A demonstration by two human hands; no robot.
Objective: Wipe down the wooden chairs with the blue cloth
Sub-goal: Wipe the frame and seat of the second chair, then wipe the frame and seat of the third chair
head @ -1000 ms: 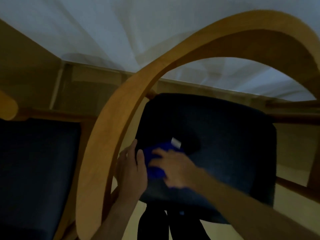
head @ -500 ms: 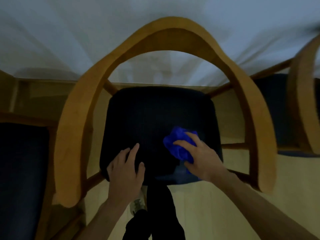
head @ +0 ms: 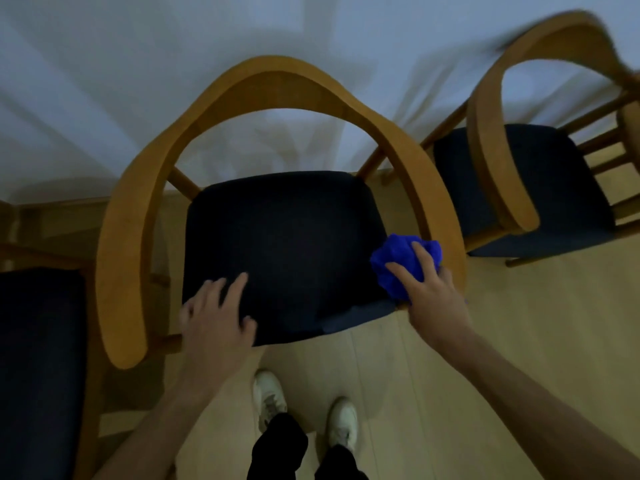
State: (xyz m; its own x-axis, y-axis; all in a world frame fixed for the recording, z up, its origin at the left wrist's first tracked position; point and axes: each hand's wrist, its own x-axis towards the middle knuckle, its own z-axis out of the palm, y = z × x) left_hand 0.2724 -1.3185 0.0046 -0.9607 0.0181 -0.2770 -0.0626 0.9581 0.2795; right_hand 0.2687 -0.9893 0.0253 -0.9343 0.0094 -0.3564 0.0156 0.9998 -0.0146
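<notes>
A wooden chair (head: 138,188) with a curved backrest and a dark blue seat cushion stands right in front of me. My right hand (head: 433,292) grips a crumpled blue cloth (head: 398,258) at the seat's front right corner, close to the right end of the wooden arm. My left hand (head: 214,317) lies flat on the front left of the cushion, fingers spread, holding nothing.
A second wooden chair (head: 491,140) stands to the right, and a third chair's dark seat (head: 38,358) shows at the left edge. A white tablecloth (head: 138,64) hangs behind the chairs. My white shoes (head: 270,396) stand on the light wood floor just below the seat.
My right hand has carried the cloth from the middle of the seat out to its front right corner. The view has pulled back and shifted, showing the right chair. My left hand stays on the seat.
</notes>
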